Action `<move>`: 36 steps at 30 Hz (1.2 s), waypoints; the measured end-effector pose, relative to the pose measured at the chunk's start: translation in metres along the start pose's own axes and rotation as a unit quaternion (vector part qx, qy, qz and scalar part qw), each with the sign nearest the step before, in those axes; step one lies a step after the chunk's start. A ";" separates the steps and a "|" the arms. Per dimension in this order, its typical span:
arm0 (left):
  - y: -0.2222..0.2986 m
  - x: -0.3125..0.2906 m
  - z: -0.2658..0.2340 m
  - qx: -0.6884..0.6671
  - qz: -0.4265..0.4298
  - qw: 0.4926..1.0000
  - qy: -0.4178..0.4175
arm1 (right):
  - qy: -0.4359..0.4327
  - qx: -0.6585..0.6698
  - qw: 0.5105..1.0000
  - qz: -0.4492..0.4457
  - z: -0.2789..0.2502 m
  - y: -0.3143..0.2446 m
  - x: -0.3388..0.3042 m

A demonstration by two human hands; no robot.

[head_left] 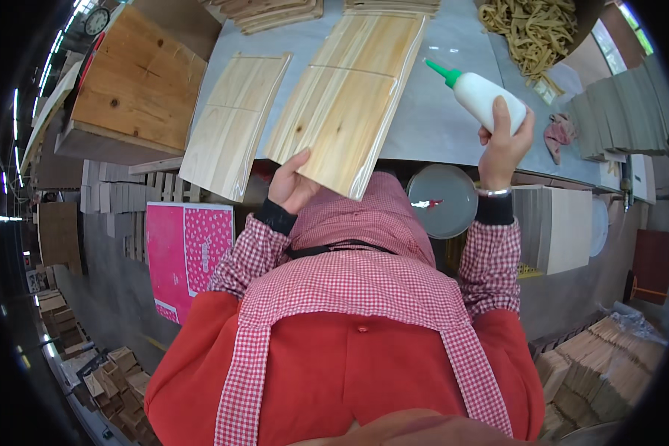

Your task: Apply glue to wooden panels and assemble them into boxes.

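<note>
Grey floor (583,296) spreads around a pale worktable (424,137), with strip lights (7,218) far left.

Tan strips (531,33) lie heaped toward the table's (442,111) far right corner. A pink cloth (560,136) lies near its near right corner, beside stacked grey slats (632,111). A wooden box (137,78) stands past the left edge. Below the near edge are a round tub (453,189), pale panels (569,230) and a pink sheet (189,253).

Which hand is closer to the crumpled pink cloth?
The right. The right hand, gripping the green-tipped squeeze bottle, is left of the crumpled pink cloth; the left hand is much farther left, holding the larger wooden panel.
</note>
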State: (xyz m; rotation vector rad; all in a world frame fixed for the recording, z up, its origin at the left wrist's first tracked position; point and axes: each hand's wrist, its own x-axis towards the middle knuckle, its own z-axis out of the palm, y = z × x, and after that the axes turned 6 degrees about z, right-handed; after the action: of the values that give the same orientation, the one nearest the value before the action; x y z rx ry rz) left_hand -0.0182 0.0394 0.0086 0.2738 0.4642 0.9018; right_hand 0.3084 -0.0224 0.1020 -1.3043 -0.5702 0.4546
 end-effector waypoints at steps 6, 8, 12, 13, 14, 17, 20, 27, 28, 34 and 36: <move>-0.008 -0.013 -0.006 0.013 -0.025 1.000 0.008 | 0.030 -0.055 0.996 -0.063 0.011 0.019 0.045; -0.012 -0.014 -0.002 0.022 -0.030 0.999 -0.006 | 0.046 -0.085 0.990 -0.100 0.010 0.027 0.062; -0.020 -0.004 0.008 0.026 -0.040 0.998 -0.031 | 0.059 -0.151 0.974 -0.161 -0.007 0.030 0.082; -0.021 -0.002 0.008 0.027 -0.043 0.998 -0.038 | 0.045 -0.156 0.975 -0.152 -0.011 0.026 0.081; -0.020 0.001 0.007 0.027 -0.046 0.998 -0.041 | 0.032 -0.161 0.976 -0.142 -0.015 0.024 0.080; 0.000 0.007 -0.012 0.018 -0.040 0.999 -0.012 | 0.006 -0.103 0.994 -0.035 -0.004 0.014 0.044; -0.002 0.011 -0.003 0.017 -0.029 0.999 -0.020 | 0.059 -0.055 0.997 -0.001 -0.029 0.013 0.058; 0.019 0.010 -0.019 0.009 0.033 0.999 0.004 | 0.312 -0.246 0.910 -0.114 -0.079 0.084 0.120; 0.021 0.009 -0.019 -0.003 0.038 0.999 0.007 | 0.333 -0.243 0.907 -0.082 -0.080 0.088 0.128; 0.028 -0.016 -0.017 0.005 0.078 0.996 0.043 | 0.270 -0.476 0.837 -0.010 -0.093 0.133 0.165; 0.032 -0.006 -0.026 -0.002 0.081 0.995 0.057 | 0.294 -0.482 0.825 0.023 -0.091 0.104 0.192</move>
State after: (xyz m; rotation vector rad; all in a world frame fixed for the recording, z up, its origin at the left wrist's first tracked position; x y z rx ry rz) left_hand -0.0561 0.0547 0.0011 0.2588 0.5519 1.0803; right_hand 0.5149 0.0474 0.0115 -2.3112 -0.2145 -0.2840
